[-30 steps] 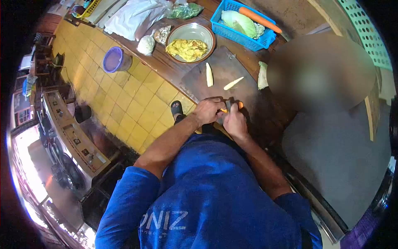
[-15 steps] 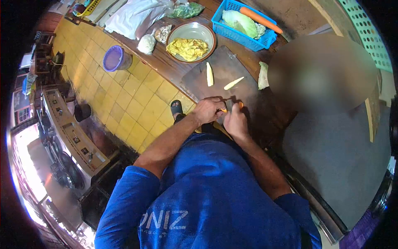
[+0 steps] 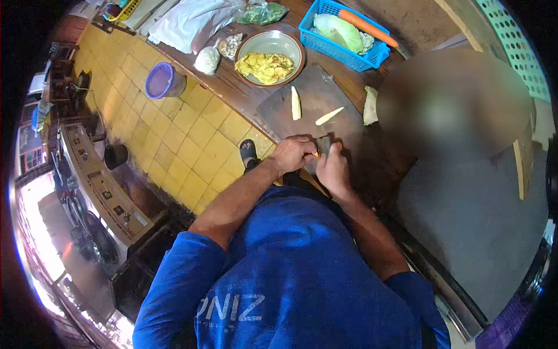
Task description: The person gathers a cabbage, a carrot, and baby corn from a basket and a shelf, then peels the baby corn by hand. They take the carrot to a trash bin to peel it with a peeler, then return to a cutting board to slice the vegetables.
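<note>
Low over the near edge of the dark cutting board [image 3: 279, 110], both hands work close together. My right hand [image 3: 333, 170] is closed around a knife [image 3: 324, 144], whose broad grey blade shows past the fingers. My left hand [image 3: 292, 153] is closed in a pinch beside the blade. A small orange piece [image 3: 315, 155] shows at its fingertips; its kind is mostly hidden by the fingers. Two pale yellow baby corn pieces, an upright one [image 3: 296, 103] and a slanted one [image 3: 329, 116], lie on the board beyond the hands.
A rimmed plate [image 3: 299, 51] with yellow omelette-like food [image 3: 264, 67] stands behind the board. The blue basket [image 3: 343, 55] holds a carrot [image 3: 367, 27] and cabbage [image 3: 340, 34]. Cauliflower [image 3: 207, 60] and a white bag [image 3: 189, 26] lie left. A bucket [image 3: 164, 81] stands on the tiled floor.
The knife blade now shows more plainly, tipped up between the hands. An orange bit by my right thumb no longer shows. My hands stay in nearly the same place.
</note>
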{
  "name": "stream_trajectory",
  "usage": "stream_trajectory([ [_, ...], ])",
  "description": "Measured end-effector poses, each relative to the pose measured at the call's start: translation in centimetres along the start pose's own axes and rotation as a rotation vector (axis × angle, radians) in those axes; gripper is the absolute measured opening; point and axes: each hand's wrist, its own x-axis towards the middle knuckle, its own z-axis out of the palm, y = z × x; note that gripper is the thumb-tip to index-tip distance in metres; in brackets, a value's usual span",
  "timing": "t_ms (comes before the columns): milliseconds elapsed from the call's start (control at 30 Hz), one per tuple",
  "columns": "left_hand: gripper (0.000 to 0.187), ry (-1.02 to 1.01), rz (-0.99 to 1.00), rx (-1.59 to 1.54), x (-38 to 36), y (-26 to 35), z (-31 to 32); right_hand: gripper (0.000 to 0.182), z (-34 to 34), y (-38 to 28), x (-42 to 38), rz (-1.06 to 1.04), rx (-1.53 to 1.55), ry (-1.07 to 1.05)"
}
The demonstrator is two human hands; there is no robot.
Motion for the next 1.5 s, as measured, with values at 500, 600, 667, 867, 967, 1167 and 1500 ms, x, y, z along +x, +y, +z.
stream_trajectory([
  [500, 0.011, 0.012, -0.035, -0.007, -0.3, -0.2, 0.2, 0.036, 0.7, 1.1, 0.6, 0.022, 0.032, -0.002],
  [600, 0.010, 0.056, 0.014, -0.032, -0.3, -0.6, 0.6, 0.035, 1.0, 0.6, -0.2, -0.059, -0.030, -0.046],
  [667, 0.010, 0.019, -0.027, -0.029, -0.5, -0.9, 0.8, 0.033, 1.3, 0.4, -0.6, -0.113, -0.129, -0.059],
  [867, 0.010, 0.011, -0.034, 0.017, -0.6, -0.8, 0.5, 0.032, 3.1, 1.2, -0.1, -0.122, -0.115, -0.088],
  [967, 0.008, 0.084, -0.014, -0.021, -0.1, -0.2, 0.6, 0.029, 2.7, 2.2, 0.8, -0.033, -0.003, -0.012],
  [1167, 0.011, 0.033, -0.034, -0.013, 0.3, -0.1, 0.4, 0.021, -2.3, 5.4, 0.9, 0.364, 1.009, -0.318],
  [1500, 0.042, 0.099, -0.369, -0.165, 1.0, 2.9, -0.6, 0.025, -1.8, 7.8, -1.2, 0.197, 0.736, -0.136],
])
